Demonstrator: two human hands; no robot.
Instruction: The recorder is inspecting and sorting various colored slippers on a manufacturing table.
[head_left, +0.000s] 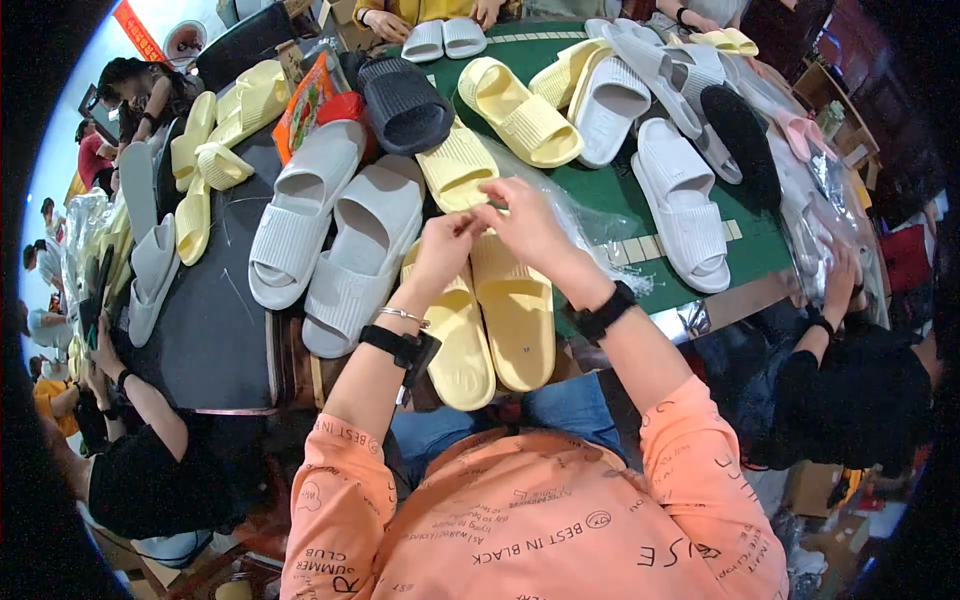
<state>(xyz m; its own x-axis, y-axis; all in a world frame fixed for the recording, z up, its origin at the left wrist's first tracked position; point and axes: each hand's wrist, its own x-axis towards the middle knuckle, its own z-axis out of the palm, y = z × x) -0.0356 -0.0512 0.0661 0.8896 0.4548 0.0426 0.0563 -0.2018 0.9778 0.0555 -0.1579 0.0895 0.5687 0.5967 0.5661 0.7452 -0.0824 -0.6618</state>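
Note:
Above a pair of yellow slide slippers (517, 335) at the table's near edge, my two hands meet with their fingertips together. My left hand (446, 246) is closed in a pinch, and so is my right hand (532, 228). Whatever lies between the fingertips is too small or hidden to name. Just beyond them is another yellow slipper (460, 165), partly covered by my right hand. Left of my hands lie two grey slippers, one nearer (362, 260) and one further left (305, 215). A dark slipper (405, 105) rests behind the yellow one.
More yellow slippers (520, 112) and white-grey slippers (682, 205) are spread over the green table (610, 200). Clear plastic film (570, 205) lies right of my hands. A black surface (215, 330) adjoins on the left. Other people work around the table, including a person in black (850, 370) at right.

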